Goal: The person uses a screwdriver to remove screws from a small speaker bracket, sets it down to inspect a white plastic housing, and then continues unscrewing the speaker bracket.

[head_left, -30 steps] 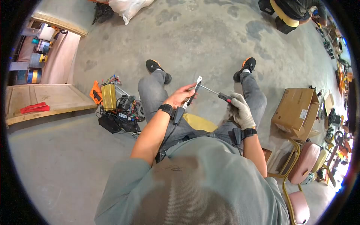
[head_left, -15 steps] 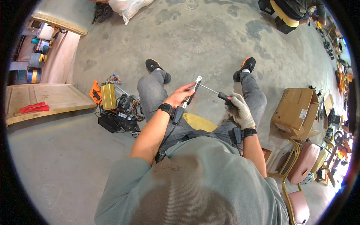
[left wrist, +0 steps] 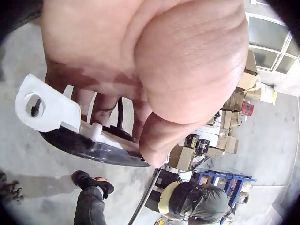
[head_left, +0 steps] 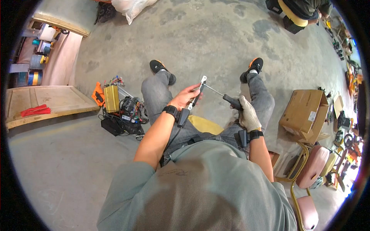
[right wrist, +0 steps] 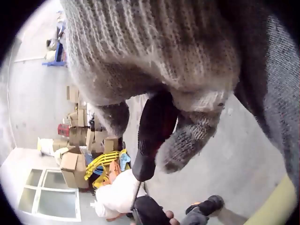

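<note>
Bare, the left hand holds a slim part with a black curved body and white ends; one white end has a round hole. In the left wrist view the thumb presses along the part near its far end, with the other fingers behind it. The right hand, in a knitted glove, grips the black handle of a screwdriver. Its thin metal shaft points left, the tip right at the upper end of the part. Gloved fingers wrap the handle in the right wrist view.
Wired electronics with a gold box lie on the floor at left, near a wooden panel bearing red-handled tools. A cardboard box and pink-padded chairs stand at right. Another person sits at upper right.
The screwdriver handle has turned, and its red mark no longer shows. The gloved fingers have shifted on it. The left hand and the part barely move. The other person's arm has moved.
</note>
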`<move>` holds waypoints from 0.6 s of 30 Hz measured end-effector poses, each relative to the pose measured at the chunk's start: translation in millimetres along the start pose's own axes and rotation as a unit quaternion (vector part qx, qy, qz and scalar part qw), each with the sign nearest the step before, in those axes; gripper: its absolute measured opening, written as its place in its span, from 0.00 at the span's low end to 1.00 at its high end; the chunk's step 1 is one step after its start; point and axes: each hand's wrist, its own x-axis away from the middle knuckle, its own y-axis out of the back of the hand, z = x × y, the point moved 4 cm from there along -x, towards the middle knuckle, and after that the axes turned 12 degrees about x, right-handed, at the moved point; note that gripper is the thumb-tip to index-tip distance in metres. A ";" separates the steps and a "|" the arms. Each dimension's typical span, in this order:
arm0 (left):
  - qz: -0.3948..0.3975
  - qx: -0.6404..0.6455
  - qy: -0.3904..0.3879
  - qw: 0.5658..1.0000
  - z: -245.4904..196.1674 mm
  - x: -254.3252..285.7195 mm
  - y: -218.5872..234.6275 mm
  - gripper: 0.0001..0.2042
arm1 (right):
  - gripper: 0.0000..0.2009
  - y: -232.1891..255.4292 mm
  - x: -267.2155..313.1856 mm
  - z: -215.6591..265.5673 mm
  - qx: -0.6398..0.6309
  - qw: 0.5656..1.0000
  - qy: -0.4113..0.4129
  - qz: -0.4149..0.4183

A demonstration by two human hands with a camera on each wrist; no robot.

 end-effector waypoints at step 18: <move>-0.015 -0.009 -0.008 1.000 -2.4 1.5 -1.2 0.27 | 0.13 -11.5 3.3 3.4 0.008 0.996 0.056 -0.065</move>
